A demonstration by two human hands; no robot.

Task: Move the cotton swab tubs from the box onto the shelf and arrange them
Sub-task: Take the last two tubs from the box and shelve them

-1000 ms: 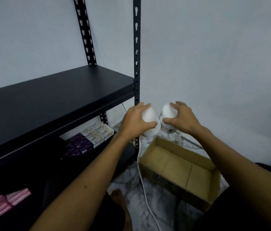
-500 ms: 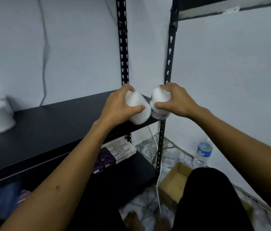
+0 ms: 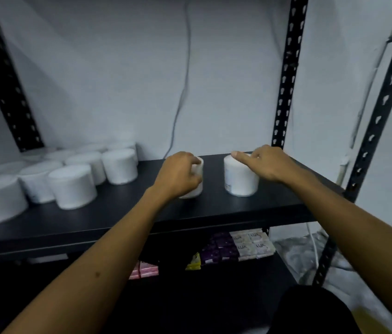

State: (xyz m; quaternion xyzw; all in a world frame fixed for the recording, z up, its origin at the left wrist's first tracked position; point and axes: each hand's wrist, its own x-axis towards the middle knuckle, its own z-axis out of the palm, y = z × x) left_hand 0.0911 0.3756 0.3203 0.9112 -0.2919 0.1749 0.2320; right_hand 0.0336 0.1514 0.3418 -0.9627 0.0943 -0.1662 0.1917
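Note:
Two white cotton swab tubs stand upright on the black shelf (image 3: 250,208). My left hand (image 3: 178,175) grips the left tub (image 3: 196,186) from its near side, hiding most of it. My right hand (image 3: 266,165) rests on top of the right tub (image 3: 239,178), fingers curled over its lid and far side. A cluster of several more white tubs (image 3: 72,186) stands in rows at the shelf's left. The box is out of view.
Black perforated uprights (image 3: 284,97) frame the shelf at the right and left. A thin cable (image 3: 183,92) hangs down the white wall behind. On the lower shelf lie soap packs (image 3: 250,245), purple packs and pink packs. Bare shelf surface lies between the cluster and my hands.
Both hands carried the two tubs up from the box and over the shelf edge and set them standing on the shelf. The view swung left, bringing the tub cluster in.

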